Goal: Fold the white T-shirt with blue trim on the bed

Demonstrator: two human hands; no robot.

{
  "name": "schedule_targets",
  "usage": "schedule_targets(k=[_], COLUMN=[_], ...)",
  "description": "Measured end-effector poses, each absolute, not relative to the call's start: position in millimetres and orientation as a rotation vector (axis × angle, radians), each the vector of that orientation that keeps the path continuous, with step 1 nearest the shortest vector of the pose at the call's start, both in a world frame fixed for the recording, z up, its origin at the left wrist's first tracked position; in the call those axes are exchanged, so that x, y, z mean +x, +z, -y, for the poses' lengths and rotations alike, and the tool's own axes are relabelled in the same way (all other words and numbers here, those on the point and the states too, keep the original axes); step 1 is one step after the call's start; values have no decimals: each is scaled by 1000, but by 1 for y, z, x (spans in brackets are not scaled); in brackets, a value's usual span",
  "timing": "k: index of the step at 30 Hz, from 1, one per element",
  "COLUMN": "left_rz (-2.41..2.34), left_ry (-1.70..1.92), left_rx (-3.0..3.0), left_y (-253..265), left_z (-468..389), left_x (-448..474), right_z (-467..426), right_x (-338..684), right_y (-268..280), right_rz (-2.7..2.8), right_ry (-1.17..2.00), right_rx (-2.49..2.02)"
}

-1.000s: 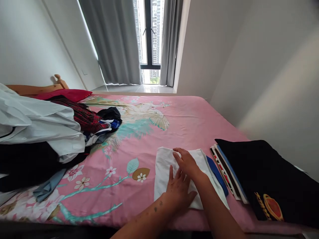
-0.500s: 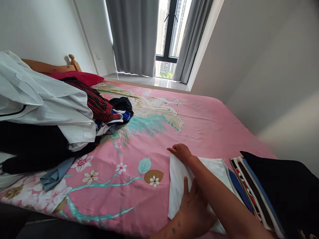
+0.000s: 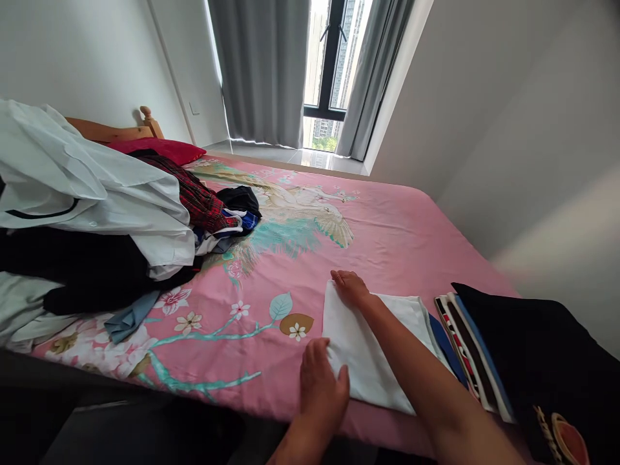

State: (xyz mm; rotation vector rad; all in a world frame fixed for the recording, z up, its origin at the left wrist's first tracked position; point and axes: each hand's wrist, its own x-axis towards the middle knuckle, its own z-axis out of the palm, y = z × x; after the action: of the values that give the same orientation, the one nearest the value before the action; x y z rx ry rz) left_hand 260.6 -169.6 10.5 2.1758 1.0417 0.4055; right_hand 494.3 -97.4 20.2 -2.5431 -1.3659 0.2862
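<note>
A folded white garment (image 3: 368,355) lies flat near the bed's front edge. My right hand (image 3: 349,287) rests on its far left corner, fingers stretched toward the left. Lower down, my left hand (image 3: 320,381) is at the garment's left edge, with its fingers extended and thumb apart. My right forearm crosses over the white cloth and hides part of it. Close to the garment's right side are a dark blue folded piece (image 3: 448,352) and a row of folded clothes (image 3: 477,345) in several colours.
A heap of loose clothes lies on the left, with a white shirt (image 3: 130,187), a red plaid piece (image 3: 201,203) and black cloth (image 3: 97,258). A black garment (image 3: 547,349) covers the right end of the folded row. The pink floral bedspread (image 3: 397,226) extends toward the window.
My left hand has moved left from on top of the white garment to its left edge. The garment's front part now lies flatter. My right hand has stayed at the far corner.
</note>
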Motion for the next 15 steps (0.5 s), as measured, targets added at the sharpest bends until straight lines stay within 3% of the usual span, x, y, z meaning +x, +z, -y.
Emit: schedule_targets(k=[9,15], left_rz=[-1070,-1044], left_ry=[-4,84], left_rx=[2011,1948], left_y=[29,22], left_z=[141,142], left_x=[240,241], right_z=[79,69], right_x=[478,478], right_y=[11,16], right_rz=[1349,1276], right_ry=[445,589], right_rx=[-2575,-2591])
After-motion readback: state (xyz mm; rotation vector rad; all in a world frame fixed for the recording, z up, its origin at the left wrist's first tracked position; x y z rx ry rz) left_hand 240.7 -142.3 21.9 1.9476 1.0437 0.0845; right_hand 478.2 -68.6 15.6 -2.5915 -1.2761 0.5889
